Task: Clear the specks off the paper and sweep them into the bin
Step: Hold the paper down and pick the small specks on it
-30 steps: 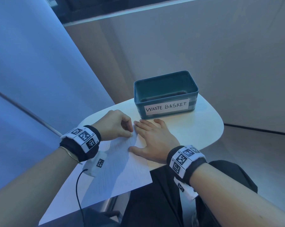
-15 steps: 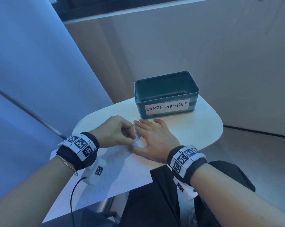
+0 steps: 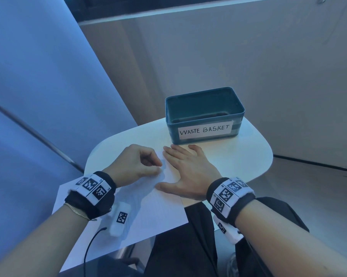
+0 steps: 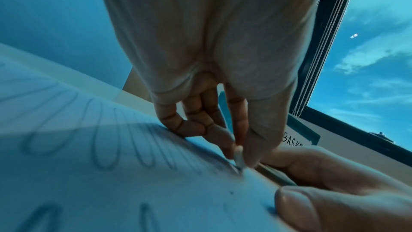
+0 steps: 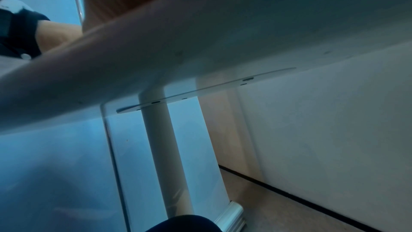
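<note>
A white paper (image 3: 148,212) with pencil loops (image 4: 107,140) lies on the small white table (image 3: 238,156). My left hand (image 3: 146,164) pinches a small white eraser (image 4: 238,156) between thumb and fingers, its tip down on the paper. One dark speck (image 4: 231,193) lies just near of the eraser. My right hand (image 3: 186,168) rests flat on the sheet's far right corner, fingers straight, thumb (image 4: 296,207) spread. The teal bin (image 3: 204,116), labelled WASTE BASKET, stands just beyond the fingertips. The right wrist view looks under the table and does not show the hand.
The paper's near edge overhangs the table toward my lap. A wall and a window sill stand behind the bin, a blue panel at the left. A cable (image 3: 88,250) hangs from my left wrist. Below are the table's underside and its leg (image 5: 165,147).
My left hand has slid a little toward me over the paper with the eraser. The right hand has stayed flat in the same place.
</note>
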